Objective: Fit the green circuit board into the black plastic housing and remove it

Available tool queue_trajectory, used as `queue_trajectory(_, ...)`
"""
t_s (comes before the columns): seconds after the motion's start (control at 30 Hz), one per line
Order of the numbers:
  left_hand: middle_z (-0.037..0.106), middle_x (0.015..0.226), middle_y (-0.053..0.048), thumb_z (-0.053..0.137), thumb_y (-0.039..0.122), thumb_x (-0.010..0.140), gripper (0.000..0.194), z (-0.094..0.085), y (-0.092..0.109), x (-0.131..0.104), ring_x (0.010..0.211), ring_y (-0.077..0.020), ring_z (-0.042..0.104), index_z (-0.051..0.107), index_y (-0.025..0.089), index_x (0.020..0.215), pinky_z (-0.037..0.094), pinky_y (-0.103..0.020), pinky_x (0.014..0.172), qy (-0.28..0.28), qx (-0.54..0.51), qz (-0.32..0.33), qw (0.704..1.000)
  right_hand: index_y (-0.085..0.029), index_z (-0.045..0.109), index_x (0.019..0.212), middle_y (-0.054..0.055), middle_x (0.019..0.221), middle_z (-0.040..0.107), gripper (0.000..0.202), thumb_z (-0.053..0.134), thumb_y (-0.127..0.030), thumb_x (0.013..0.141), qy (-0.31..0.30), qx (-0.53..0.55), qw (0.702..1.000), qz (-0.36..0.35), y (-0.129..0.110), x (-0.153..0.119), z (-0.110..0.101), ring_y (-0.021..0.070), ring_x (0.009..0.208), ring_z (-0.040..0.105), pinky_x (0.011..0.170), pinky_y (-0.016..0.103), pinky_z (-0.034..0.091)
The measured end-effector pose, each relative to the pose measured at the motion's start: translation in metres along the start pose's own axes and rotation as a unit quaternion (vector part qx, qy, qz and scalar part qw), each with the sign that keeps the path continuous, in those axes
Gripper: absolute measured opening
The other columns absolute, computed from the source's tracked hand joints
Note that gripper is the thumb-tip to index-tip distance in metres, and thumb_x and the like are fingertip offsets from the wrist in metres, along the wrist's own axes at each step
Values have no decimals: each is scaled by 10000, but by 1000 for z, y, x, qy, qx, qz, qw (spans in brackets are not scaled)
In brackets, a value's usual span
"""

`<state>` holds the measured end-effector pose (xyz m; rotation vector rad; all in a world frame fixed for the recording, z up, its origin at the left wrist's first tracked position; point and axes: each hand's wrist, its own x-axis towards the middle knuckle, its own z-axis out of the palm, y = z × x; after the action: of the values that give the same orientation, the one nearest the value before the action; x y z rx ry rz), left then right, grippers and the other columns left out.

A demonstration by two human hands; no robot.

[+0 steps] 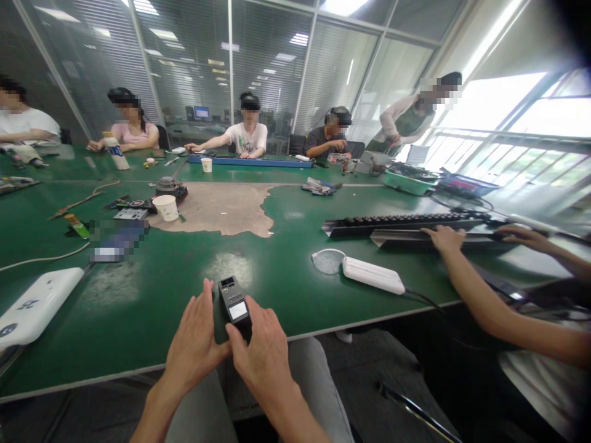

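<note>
Near the front edge of the green table is a small black box-shaped device (229,294) with a white label and port-like openings at its far end. My right hand (264,341) grips its near end between thumb and fingers; the lower part of the device is partly hidden by that hand. Just to the left, my left hand (196,332) is open, its fingers stretched forward and its thumb pointing toward my right thumb. A narrow gap shows between the left fingers and the device.
A white power strip (373,275) lies right of the device, a white 5G-marked unit (39,304) left. A paper cup (165,208) stands on a brown patch (217,206). A co-worker's hands (446,237) touch long black rails (415,237); several people sit across the table.
</note>
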<state>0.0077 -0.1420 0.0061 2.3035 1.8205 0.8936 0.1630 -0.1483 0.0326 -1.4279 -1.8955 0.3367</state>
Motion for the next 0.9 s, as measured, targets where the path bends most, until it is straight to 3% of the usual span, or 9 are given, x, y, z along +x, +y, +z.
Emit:
queue_trajectory(0.2,228,1507,-187,599,386,735,1042,1,1,0,1355,-361,277,-94,129,1469,228,-574,1090,-4,7,4,1000,-154,455,1290,111,1091,612,642,685,-354,724,8,24,1000,-3,7,-1,4,284,965,548,818,417,464)
queue_trajectory(0.4,286,1489,-165,557,313,767,974,3,3,1,1342,-338,311,-94,142,1471,247,-557,1088,-4,17,-5,1000,-172,549,1172,84,994,628,448,648,-295,753,31,27,999,-5,-4,8,-1,247,913,558,801,385,463)
queue_trajectory(0.57,309,1479,-164,567,408,788,970,7,0,2,1309,-343,365,-75,166,1474,274,-561,1069,4,31,0,1000,-173,549,1173,91,1006,628,417,609,-335,793,83,63,994,-24,-8,22,-15,232,917,563,823,372,459)
queue_trajectory(0.7,284,1492,-157,608,554,737,1051,6,3,4,1319,-344,346,-39,179,1476,252,-551,1084,-2,37,-14,999,-179,536,1202,89,1057,620,417,583,-341,821,117,72,991,3,12,29,-25,216,916,562,821,354,463)
queue_trajectory(0.9,354,1460,-141,588,606,734,1074,5,6,6,1323,-334,345,-72,192,1473,247,-553,1086,-7,33,-16,999,-168,565,1175,94,1028,636,384,559,-334,829,120,16,992,34,51,26,-27,227,899,578,813,362,460)
